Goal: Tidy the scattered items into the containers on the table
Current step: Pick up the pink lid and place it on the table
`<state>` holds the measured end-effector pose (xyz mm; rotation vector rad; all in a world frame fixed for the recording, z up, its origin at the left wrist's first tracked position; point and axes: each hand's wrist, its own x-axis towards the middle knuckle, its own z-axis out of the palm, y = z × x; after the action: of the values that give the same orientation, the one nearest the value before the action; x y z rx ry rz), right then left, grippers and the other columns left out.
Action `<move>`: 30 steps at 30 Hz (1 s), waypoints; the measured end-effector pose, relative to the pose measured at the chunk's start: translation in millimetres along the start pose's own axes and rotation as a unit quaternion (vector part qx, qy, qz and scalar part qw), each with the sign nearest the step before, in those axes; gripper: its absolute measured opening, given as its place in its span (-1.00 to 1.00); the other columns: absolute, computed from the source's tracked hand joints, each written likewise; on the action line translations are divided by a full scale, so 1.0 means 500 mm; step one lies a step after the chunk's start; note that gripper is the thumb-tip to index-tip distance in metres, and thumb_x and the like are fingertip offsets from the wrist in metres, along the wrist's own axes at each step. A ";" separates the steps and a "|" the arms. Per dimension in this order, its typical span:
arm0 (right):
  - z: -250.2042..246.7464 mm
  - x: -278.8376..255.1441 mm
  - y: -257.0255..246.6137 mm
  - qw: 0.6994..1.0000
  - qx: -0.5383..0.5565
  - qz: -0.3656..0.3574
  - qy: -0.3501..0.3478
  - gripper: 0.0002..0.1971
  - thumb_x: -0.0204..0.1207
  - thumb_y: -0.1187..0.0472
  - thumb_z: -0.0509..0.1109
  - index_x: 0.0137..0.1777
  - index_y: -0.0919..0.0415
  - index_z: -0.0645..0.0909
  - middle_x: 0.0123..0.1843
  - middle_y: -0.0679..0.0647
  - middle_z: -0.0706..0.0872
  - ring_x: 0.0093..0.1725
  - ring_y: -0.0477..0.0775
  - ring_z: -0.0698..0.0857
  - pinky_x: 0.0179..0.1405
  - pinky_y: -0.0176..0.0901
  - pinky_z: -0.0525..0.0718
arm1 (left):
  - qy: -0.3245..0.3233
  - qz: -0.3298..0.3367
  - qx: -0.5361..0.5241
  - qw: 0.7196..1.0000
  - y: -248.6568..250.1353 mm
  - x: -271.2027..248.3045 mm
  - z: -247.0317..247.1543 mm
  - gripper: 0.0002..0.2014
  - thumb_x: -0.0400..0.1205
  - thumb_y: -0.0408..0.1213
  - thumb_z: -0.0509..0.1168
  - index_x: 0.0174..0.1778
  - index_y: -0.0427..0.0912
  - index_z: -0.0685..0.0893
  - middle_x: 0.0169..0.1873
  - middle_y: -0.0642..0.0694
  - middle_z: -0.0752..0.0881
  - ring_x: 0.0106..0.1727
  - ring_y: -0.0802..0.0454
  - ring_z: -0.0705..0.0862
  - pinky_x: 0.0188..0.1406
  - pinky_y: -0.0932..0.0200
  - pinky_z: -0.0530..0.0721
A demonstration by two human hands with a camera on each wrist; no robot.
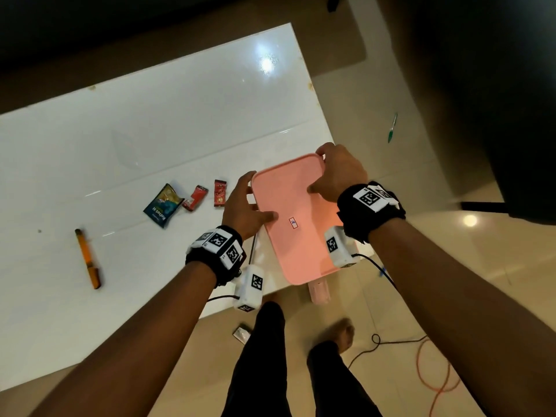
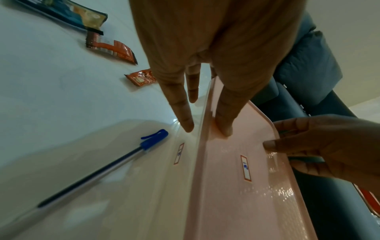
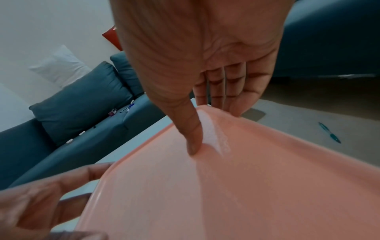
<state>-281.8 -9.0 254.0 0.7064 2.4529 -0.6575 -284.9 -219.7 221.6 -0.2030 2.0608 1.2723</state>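
I have both hands on the lid (image 1: 296,218), a smooth pink plastic rectangle with rounded corners and a raised rim, held at the centre of the head view over the table's (image 1: 150,130) near right corner. My left hand (image 1: 245,210) grasps its left edge, thumb on top and fingers (image 2: 184,112) straight beneath. My right hand (image 1: 338,173) grasps the far right corner, thumb (image 3: 192,134) pressed on the top face and fingers curled over the rim. A small red-framed sticker (image 1: 292,223) sits mid-lid.

Under the lid, in the left wrist view, a thin blue-capped pen (image 2: 115,164) lies on the glossy white tabletop.

Left of centre in the head view lie three crinkly foil packets: a teal pouch (image 1: 163,205), a red sachet (image 1: 195,198) touching it, and a second red sachet (image 1: 220,193) just beside. An orange marker (image 1: 88,258) lies at the lower left, well apart. A green pen (image 1: 392,127) lies on the beige floor tiles at the upper right.
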 end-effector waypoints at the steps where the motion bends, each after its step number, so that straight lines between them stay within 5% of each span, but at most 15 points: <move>1: -0.002 -0.002 -0.005 1.000 -0.005 0.002 0.002 -0.27 0.23 0.14 0.71 0.39 0.07 0.45 0.34 0.10 0.52 0.23 0.26 0.62 0.00 0.01 0.59 | 0.003 0.010 0.007 1.000 -0.004 0.001 0.002 -0.05 0.32 -0.50 0.62 0.57 0.03 0.31 0.34 -0.07 0.55 0.24 -0.16 0.65 -0.08 0.10 0.74; 6: -0.014 -0.006 -0.025 1.000 -0.011 0.008 0.011 -0.31 0.20 0.22 0.72 0.28 0.10 0.43 0.24 0.11 0.55 0.07 0.25 0.63 -0.15 -0.01 0.55 | 0.025 0.045 0.034 0.998 -0.018 0.002 0.009 -0.03 0.31 -0.46 0.62 0.60 0.01 0.28 0.44 -0.07 0.49 0.35 -0.12 0.58 0.01 0.18 0.71; 11: -0.007 -0.025 -0.021 0.997 -0.037 -0.014 0.060 -0.44 0.29 0.33 0.55 0.21 0.09 0.35 -0.03 0.09 0.63 -0.18 0.26 0.58 -0.29 -0.05 0.46 | 0.030 0.083 0.054 0.995 -0.024 0.006 0.010 -0.06 0.31 -0.47 0.61 0.57 -0.05 0.30 0.45 -0.04 0.46 0.36 0.07 0.48 -0.12 0.45 0.59; 16: 0.001 -0.027 0.004 0.998 0.008 -0.037 0.053 -0.31 0.27 0.15 0.63 0.37 0.00 0.40 0.30 0.02 0.59 0.08 0.21 0.67 -0.07 0.02 0.63 | 0.034 0.077 0.070 0.994 -0.012 0.003 0.008 -0.07 0.27 -0.45 0.63 0.53 -0.07 0.33 0.44 -0.07 0.46 0.36 0.01 0.50 0.20 0.06 0.69; 21: 0.001 -0.033 0.052 0.997 0.071 -0.029 0.027 -0.40 0.42 0.02 0.54 0.44 -0.15 0.42 0.21 -0.02 0.72 0.11 0.13 0.73 0.14 0.03 0.69 | 0.062 0.128 0.107 0.984 0.010 -0.012 -0.007 -0.21 0.27 -0.38 0.63 0.39 -0.04 0.43 0.33 -0.02 0.44 0.34 -0.06 0.51 0.30 -0.14 0.62; 24: -0.009 -0.050 0.071 0.992 0.122 -0.031 0.013 -0.41 0.50 -0.16 0.45 0.51 -0.16 0.38 0.24 0.00 0.72 0.18 0.09 0.70 0.22 -0.01 0.65 | 0.084 0.164 0.060 0.981 0.043 -0.046 -0.020 -0.48 0.42 -0.47 0.50 0.23 -0.04 0.51 0.18 -0.02 0.55 0.17 -0.04 0.62 0.14 -0.12 0.71; 27: -0.026 -0.083 0.092 0.984 0.175 -0.027 0.010 -0.36 0.50 -0.36 0.31 0.54 -0.17 0.36 0.18 -0.04 0.70 0.15 0.03 0.67 0.21 -0.02 0.62 | 0.040 0.126 -0.048 0.990 0.090 -0.092 -0.053 -0.62 0.55 -0.54 0.37 0.08 0.06 0.56 0.00 -0.05 0.67 -0.04 -0.09 0.72 -0.18 -0.12 0.81; 30: -0.021 -0.120 0.126 0.976 0.214 -0.001 0.042 -0.36 0.50 -0.42 0.25 0.49 -0.12 0.43 0.05 -0.03 0.72 0.09 0.03 0.70 0.18 0.02 0.64 | 0.012 0.106 -0.121 0.987 0.129 -0.135 -0.113 -0.67 0.58 -0.57 0.35 0.09 -0.04 0.61 -0.14 -0.15 0.67 -0.20 0.04 0.72 -0.35 0.12 0.78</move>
<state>-203.5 23.2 277.2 0.9062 2.4077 -1.1993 -291.7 -249.1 326.4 -0.1118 1.9848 1.6600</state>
